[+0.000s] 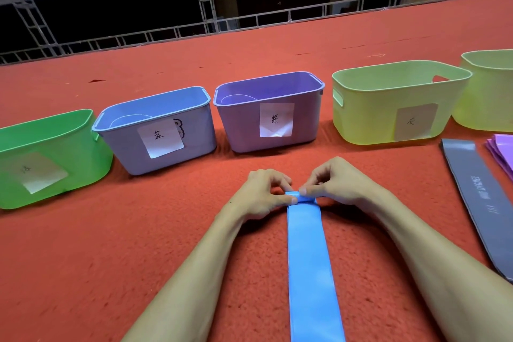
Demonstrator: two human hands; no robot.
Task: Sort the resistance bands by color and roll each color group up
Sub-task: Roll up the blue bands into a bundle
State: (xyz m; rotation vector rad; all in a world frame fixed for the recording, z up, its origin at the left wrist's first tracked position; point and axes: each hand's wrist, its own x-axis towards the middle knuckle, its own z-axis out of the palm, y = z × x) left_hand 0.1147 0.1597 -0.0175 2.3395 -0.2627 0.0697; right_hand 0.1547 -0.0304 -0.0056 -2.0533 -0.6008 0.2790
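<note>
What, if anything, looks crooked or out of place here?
The paper label on the green bin and the one on the blue bin sit tilted; the purple bin has its straight. Nothing looks spilled or damaged.

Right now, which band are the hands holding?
The blue band: left hand and right hand pinch its far end. The grey band and purple bands lie untouched.
</note>
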